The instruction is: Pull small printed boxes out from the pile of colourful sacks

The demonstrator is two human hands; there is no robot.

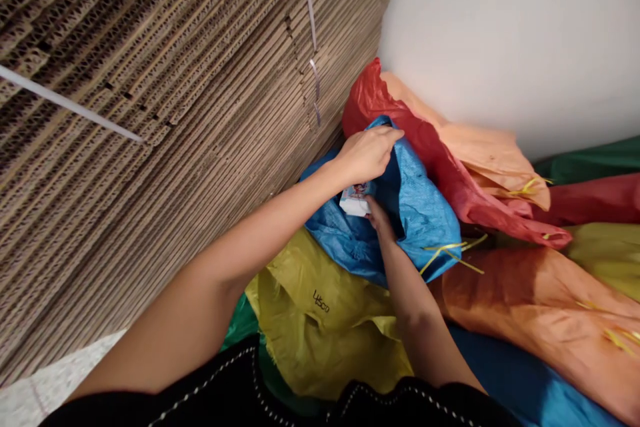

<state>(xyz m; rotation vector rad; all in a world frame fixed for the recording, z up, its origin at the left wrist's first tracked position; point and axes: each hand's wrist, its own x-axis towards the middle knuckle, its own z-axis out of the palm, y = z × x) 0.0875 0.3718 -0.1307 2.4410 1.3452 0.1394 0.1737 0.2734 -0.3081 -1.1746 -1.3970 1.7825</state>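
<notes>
A blue woven sack lies open among other coloured sacks. My left hand grips the sack's upper rim and holds its mouth apart. My right hand reaches into the opening, fingers closed on a small white box with a printed label. The box sits at the mouth of the sack, partly covered by my left hand. Both forearms stretch forward from the bottom of the view.
A tall stack of flat corrugated cardboard bound with white straps fills the left side. A white wall stands behind. Yellow, red and orange sacks with yellow ties lie around the blue one.
</notes>
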